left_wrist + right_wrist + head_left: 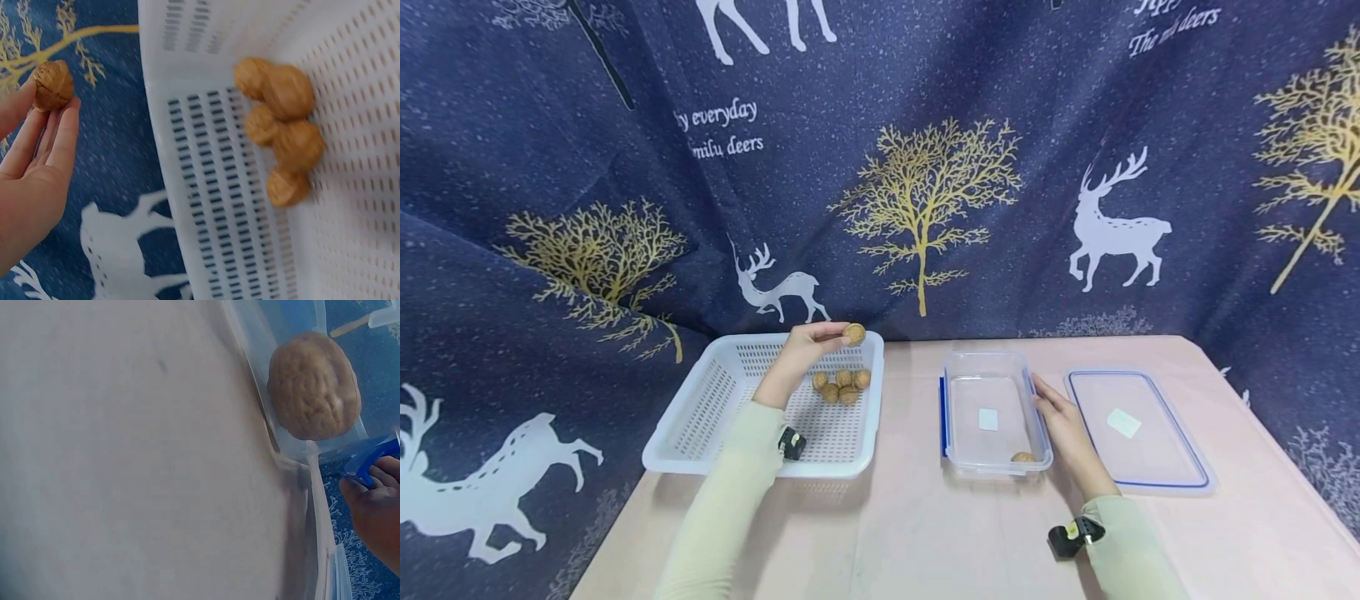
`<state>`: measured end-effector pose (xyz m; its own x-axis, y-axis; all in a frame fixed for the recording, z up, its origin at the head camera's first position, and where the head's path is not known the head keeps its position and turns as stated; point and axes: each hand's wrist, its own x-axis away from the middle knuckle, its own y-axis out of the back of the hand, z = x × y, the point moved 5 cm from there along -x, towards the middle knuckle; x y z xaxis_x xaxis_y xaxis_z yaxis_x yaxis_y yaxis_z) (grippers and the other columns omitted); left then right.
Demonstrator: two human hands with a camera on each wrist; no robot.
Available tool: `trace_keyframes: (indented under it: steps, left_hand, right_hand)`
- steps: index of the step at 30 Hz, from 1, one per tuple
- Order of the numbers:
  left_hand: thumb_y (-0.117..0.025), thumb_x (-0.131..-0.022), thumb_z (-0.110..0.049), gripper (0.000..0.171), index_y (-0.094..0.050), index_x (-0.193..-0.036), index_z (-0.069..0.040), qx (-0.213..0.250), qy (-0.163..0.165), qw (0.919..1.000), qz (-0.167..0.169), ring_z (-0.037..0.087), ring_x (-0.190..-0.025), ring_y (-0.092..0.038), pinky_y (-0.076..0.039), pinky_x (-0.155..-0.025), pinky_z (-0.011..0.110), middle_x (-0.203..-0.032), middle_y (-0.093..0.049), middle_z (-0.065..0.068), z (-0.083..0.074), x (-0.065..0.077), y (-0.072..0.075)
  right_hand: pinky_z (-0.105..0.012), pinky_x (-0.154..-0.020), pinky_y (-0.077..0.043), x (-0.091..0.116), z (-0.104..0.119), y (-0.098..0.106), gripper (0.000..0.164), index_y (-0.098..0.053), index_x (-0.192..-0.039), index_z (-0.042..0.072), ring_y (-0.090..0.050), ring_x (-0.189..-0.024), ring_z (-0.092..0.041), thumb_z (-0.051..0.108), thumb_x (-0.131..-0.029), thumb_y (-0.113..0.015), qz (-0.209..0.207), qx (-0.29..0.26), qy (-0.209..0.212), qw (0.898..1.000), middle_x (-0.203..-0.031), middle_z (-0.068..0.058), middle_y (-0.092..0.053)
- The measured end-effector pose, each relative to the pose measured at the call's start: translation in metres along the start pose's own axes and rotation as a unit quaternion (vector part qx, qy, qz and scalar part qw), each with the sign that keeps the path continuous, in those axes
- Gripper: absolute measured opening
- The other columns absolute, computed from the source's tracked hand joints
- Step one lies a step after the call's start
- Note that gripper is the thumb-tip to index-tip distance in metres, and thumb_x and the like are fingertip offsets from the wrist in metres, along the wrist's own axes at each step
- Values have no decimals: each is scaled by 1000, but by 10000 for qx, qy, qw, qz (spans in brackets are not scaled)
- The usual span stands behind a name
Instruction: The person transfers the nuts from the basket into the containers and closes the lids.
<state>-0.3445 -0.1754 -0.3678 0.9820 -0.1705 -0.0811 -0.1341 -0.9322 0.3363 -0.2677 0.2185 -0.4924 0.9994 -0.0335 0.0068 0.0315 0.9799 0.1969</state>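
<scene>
My left hand (796, 357) pinches a walnut (854, 334) between thumb and fingers, above the far right edge of a white plastic basket (872, 425). Several walnuts (847, 395) lie clustered on the basket floor; the left wrist view shows them close together against the perforated side. With my right hand (1066, 427) I hold the right side of a clear plastic container (985, 387). In the right wrist view its fingers curl at a blue clip (375, 457) on the container. One walnut (1022, 457) sits inside, in the near right corner.
A clear lid (1150, 454) with a blue seal and a white label lies right of the container, close to my right forearm. Pink cloth (910, 517) covers the table. Behind it hangs a dark blue curtain (880, 275) with deer and trees.
</scene>
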Motion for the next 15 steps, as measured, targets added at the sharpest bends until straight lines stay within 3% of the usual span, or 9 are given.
trace_keyframes:
  steps: [9,15]
  left_hand:
    - [-70,-89,-11,36,-63,-122,1,-94,-301,9994,108,27,-113,-61,-48,-98,37,-120,-65,16,-22,5,-25]
    - [-71,-87,-12,34,-66,-120,-2,62,-257,9996,80,25,-110,-62,-50,-96,34,-119,-67,13,-32,5,-41]
  right_hand:
    - [-49,-118,-11,-1,-2,0,52,-21,-151,4,-11,-145,-35,17,-104,-37,14,3,-6,10000,-158,-16,-16]
    - [-50,-117,-12,2,0,0,53,-22,-152,5,-12,-145,-35,23,-104,-38,-14,55,81,10000,-158,-16,-17]
